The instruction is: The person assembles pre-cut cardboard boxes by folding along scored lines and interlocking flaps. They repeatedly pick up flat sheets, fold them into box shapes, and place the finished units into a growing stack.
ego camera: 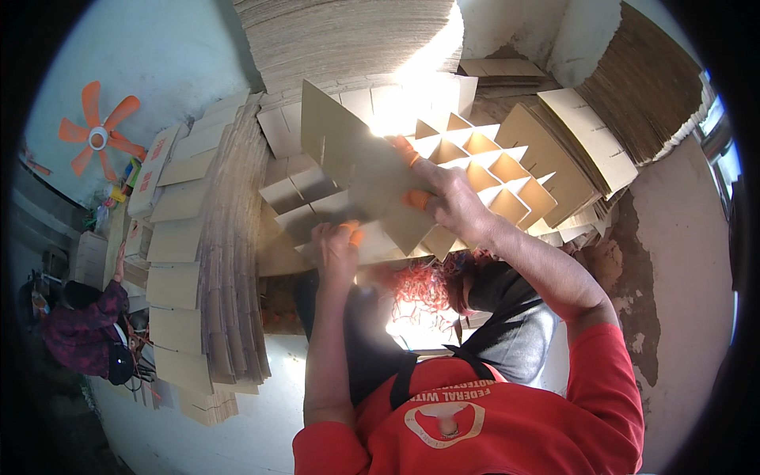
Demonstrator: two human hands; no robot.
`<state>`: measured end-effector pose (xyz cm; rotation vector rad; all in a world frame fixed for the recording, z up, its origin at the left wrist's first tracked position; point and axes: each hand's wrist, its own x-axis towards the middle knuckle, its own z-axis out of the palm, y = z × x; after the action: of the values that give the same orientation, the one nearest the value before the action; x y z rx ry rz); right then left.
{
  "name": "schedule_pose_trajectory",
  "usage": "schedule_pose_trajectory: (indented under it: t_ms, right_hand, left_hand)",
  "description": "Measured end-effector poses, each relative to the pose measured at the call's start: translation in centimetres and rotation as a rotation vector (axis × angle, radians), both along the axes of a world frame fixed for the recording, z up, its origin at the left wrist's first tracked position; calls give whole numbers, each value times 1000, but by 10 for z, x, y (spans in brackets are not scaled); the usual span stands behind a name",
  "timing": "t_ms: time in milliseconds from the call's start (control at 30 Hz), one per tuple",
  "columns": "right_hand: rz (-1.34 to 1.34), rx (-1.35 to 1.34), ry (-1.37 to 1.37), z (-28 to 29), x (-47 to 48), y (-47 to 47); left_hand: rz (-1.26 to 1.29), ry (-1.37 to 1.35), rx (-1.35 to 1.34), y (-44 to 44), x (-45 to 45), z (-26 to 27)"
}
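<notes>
My right hand [454,199], with orange finger cots, grips a slotted cardboard divider sheet [332,133] that is held up at a tilt. Just beyond that hand stands an assembled cardboard partition grid [496,160] of crossed pieces with open cells. My left hand [335,246] is slightly blurred, its fingers curled, and it wears an orange cot too. It is by the near edge of some slotted cardboard strips [306,193]; whether it pinches one cannot be made out. Bright sunlight washes out part of the work surface behind the raised sheet.
Tall stacks of slotted cardboard [178,261] rise at the left, with another stack [350,41] at the back. More sheets [552,154] lean at the right. Red strands [424,291] lie between my knees. Far left are an orange fan [98,136] and another person [89,323].
</notes>
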<state>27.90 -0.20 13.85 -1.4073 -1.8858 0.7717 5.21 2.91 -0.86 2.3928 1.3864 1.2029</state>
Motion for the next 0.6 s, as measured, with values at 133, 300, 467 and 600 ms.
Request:
schedule_pose_trajectory:
  t_ms: [133,300,467,600]
  right_hand:
    - [-10,72,-4,-14,2,-2]
    - [1,63,32,-15,6,-2]
    - [29,33,69,-18,3,-2]
    - [89,-89,70,-12,-3,7]
  left_hand:
    - [-13,-5,25,1,1,0]
    - [25,-28,9,-3,3,7]
    - [22,-23,11,-4,3,9]
    - [21,-20,23,-3,2,9]
